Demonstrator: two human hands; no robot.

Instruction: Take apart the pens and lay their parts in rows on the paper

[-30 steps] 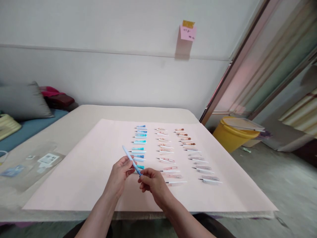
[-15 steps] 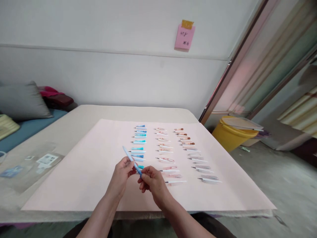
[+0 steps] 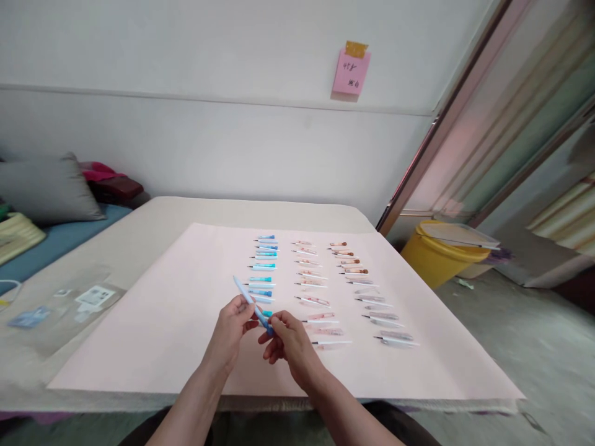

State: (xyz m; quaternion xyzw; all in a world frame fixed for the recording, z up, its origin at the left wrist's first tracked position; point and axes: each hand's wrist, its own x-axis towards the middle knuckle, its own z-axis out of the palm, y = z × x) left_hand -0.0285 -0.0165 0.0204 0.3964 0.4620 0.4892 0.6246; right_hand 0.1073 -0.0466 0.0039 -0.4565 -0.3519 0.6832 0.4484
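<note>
A light blue pen with a darker blue lower end is held slantwise above the pale pink sheet. My left hand is closed round its middle, thumb along the barrel. My right hand pinches the darker end. Just beyond the hands lies a column of blue and turquoise pen parts with thin dark-tipped refills beside them. To its right runs a column of pinkish pen parts. Farther right are brown-topped pen parts and greyish clear ones, also paired with refills.
The pink sheet covers much of the table. On the left lie a clear plastic bag with a white label, and a grey cushion. A yellow bin stands on the floor at right. A pink note hangs on the wall.
The view has shifted slightly, so the scene sits a little farther right. Both hands keep hold of the pen, with little other visible change.
</note>
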